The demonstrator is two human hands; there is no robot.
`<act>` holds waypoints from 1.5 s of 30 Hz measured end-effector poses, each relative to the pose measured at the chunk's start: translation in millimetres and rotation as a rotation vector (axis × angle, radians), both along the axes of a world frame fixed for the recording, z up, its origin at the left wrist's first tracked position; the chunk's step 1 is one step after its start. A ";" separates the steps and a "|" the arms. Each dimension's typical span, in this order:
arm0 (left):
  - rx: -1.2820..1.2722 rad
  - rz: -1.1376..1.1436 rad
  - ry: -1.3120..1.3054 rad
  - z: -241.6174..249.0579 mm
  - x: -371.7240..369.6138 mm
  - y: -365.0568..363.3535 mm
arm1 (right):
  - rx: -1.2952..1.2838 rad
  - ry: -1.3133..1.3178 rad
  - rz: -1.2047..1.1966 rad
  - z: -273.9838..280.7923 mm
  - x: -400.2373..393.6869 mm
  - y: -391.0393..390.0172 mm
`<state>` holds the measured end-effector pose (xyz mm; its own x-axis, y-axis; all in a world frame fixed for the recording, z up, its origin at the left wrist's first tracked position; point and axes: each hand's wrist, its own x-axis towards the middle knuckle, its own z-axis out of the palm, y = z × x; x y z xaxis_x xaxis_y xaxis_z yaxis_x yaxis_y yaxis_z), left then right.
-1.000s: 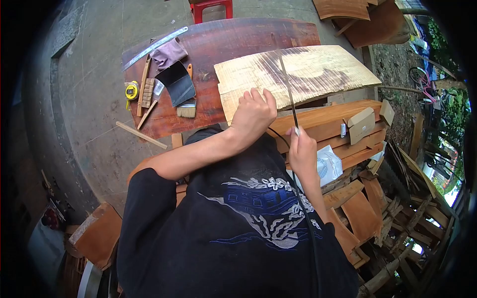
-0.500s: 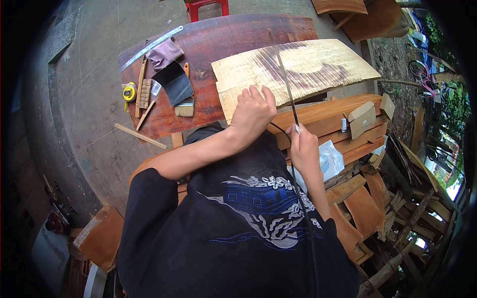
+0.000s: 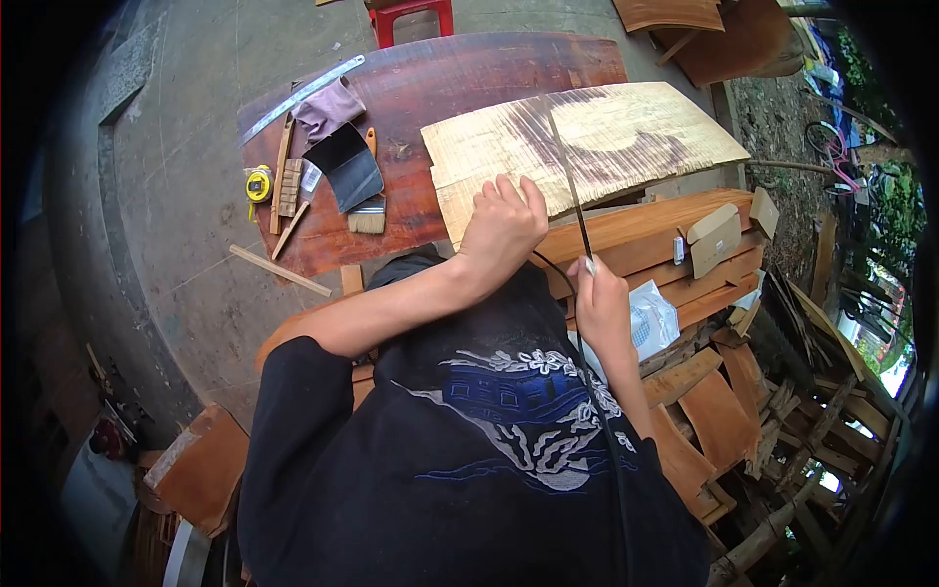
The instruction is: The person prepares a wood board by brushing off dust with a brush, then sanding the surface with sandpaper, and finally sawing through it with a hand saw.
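Observation:
A pale, rough-faced wooden board (image 3: 469, 147) with dark purplish streaks lies over the near right part of a dark reddish tabletop. On its near left part rests my left hand (image 3: 504, 223), palm down, with the fingers bent and slightly apart. My right hand (image 3: 603, 298) is closed around the near end of a long, thin dark blade (image 3: 567, 166), which I see nearly edge-on. The blade reaches across the board, right of my left hand, over the streaked area. Its handle is mostly hidden by my fingers. A black cable (image 3: 551, 262) runs between my hands.
On the reddish tabletop (image 3: 469, 68) are a steel ruler (image 3: 303, 98), purple cloth (image 3: 326, 108), black sheet (image 3: 344, 166), paintbrush (image 3: 367, 219), wood strips and a tape measure (image 3: 258, 184). Stacked planks (image 3: 646, 220) with a cardboard piece (image 3: 717, 240) stand at right. A red stool (image 3: 411, 20) stands beyond.
My right hand has drawn the blade slightly toward me, and its far tip now lies nearer. My left hand stays on the board. The whole view has shifted a little.

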<state>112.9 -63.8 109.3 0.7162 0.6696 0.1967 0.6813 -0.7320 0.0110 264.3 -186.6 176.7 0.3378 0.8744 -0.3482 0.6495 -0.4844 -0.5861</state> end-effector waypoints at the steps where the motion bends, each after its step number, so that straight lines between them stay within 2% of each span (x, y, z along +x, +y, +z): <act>1: -0.018 0.008 -0.005 2.0 1.6 -0.2 | -0.041 0.034 -0.014 2.5 3.2 -8.1; 5: 0.047 -0.005 -0.006 -2.9 2.0 -3.1 | 0.008 -0.026 0.030 -7.1 2.2 29.0; 6: 0.040 -0.011 -0.005 -2.7 2.0 -5.1 | 0.099 -0.038 0.048 -14.4 0.5 32.1; 12: 0.040 0.003 0.005 -3.9 1.7 -4.2 | -0.082 0.054 -0.007 1.7 5.5 0.0; 16: 0.037 -0.026 0.015 -6.0 1.8 -6.7 | 0.125 -0.045 0.039 -21.4 0.4 31.6; 20: -0.027 0.002 0.018 -4.5 2.9 -3.5 | -0.052 0.040 0.007 0.7 8.7 -11.2; 23: 0.061 -0.017 0.023 -8.6 2.0 -7.4 | 0.077 -0.006 0.053 -14.0 8.6 14.8; 27: 0.003 -0.026 0.025 -4.5 1.3 -2.4 | 0.064 0.014 0.024 -9.0 1.0 15.2; 28: 0.002 -0.024 0.025 -3.2 0.8 -3.9 | -0.018 0.007 0.008 -5.7 4.4 1.8; 31: 0.067 -0.002 0.021 -9.7 4.8 -8.0 | 0.013 0.046 0.010 -6.9 6.9 -1.0; 35: 0.103 -0.027 0.017 -15.6 3.9 -5.3 | 0.179 -0.080 0.067 -34.8 7.1 24.5; 38: 0.063 -0.025 0.014 -14.6 3.3 -2.1 | -0.051 0.065 0.002 -7.2 13.8 -9.8; 41: 0.157 -0.028 -0.002 -20.9 5.3 -5.5 | -0.030 0.022 0.017 -6.3 8.2 10.3; 42: 0.140 -0.036 -0.001 -21.9 6.9 -3.2 | 0.063 0.000 0.038 -20.3 10.0 19.5; 45: 0.099 -0.044 0.015 -18.8 4.7 -0.2 | 0.127 -0.032 0.042 -23.9 5.6 10.2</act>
